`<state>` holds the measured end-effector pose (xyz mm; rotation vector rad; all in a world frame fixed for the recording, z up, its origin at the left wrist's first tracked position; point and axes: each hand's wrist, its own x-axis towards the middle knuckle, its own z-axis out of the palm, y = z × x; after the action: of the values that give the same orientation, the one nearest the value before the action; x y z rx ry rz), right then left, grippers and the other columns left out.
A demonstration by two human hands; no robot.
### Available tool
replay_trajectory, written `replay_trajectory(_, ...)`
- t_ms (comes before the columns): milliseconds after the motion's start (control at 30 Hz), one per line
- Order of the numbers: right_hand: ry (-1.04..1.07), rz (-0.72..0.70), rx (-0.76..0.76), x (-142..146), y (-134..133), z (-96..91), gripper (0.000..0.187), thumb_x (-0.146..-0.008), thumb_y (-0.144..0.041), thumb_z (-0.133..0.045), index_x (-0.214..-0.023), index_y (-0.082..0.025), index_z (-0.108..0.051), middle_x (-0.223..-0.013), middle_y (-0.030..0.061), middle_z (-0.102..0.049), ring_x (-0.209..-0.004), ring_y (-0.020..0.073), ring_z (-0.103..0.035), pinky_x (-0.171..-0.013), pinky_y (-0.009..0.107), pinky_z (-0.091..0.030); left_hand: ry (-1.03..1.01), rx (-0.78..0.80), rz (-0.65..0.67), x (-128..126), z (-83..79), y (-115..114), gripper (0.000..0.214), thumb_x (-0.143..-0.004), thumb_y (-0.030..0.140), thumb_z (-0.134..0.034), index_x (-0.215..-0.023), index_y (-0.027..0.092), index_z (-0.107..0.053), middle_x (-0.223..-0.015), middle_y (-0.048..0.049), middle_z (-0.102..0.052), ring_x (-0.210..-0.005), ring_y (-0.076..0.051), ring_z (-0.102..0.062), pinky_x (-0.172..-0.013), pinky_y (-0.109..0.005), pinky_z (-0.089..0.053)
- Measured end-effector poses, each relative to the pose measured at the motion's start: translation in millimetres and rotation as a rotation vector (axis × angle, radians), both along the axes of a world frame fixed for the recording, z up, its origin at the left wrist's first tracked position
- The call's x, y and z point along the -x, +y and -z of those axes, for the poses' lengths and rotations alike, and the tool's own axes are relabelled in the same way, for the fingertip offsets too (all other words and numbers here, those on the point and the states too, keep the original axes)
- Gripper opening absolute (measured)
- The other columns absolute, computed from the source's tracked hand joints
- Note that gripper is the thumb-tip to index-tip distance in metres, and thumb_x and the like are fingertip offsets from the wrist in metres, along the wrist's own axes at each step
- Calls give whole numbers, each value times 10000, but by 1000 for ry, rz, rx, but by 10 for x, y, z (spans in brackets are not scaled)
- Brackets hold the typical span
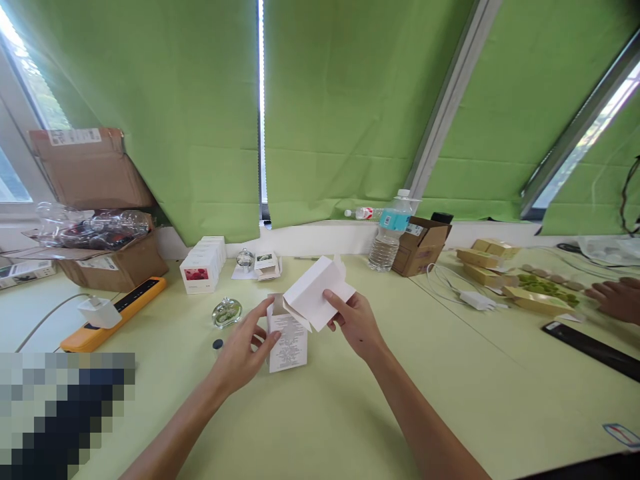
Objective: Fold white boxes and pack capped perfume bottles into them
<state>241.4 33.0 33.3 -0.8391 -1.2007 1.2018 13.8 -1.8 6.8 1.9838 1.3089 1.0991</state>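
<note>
My left hand point(250, 347) closes on a small white carton point(288, 343) with dense print on its front, thumb on the front and fingers at its left side. The carton stands on the table with its top open. Held over it at a slant is a plain white folded cardboard piece point(313, 293) with loose flaps. My right hand point(355, 323) pinches this piece, thumb on top; its lower left end touches or overlaps the carton's opening. Left of my left hand lie a round clear glass bottle point(227, 312) with greenish contents and a small dark cap point(217, 345).
Behind stand a row of white boxes point(203, 267), another glass bottle point(245, 260) and a small open box point(267, 265). An orange power strip point(135, 307) and a cardboard box point(110, 260) are left. A water bottle point(391, 233) stands back right. Another person's hand point(617, 299) is far right.
</note>
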Motion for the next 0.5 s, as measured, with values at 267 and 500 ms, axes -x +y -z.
replay_trajectory(267, 61, 35, -80, 81, -60, -27, 295, -756, -368, -691, -900, -121, -620, -783, 72, -628, -609, 163, -562, -455, 292, -505, 48, -35, 152, 3, 6, -29, 509, -909, 356, -426, -1398, 362, -288, -1193, -42, -531, -822, -128, -599, -694, -269, -545)
replay_trajectory(500, -8, 122, -195, 157, -157, -67, 207, -776, -333, -678, -852, -152, -612, -757, 41, -617, -623, 151, -554, -444, 252, -479, 53, -55, 178, -30, -8, -72, 450, -896, 347, -462, -1337, 325, -374, -1215, -44, -550, -847, -139, -604, -692, -272, -546)
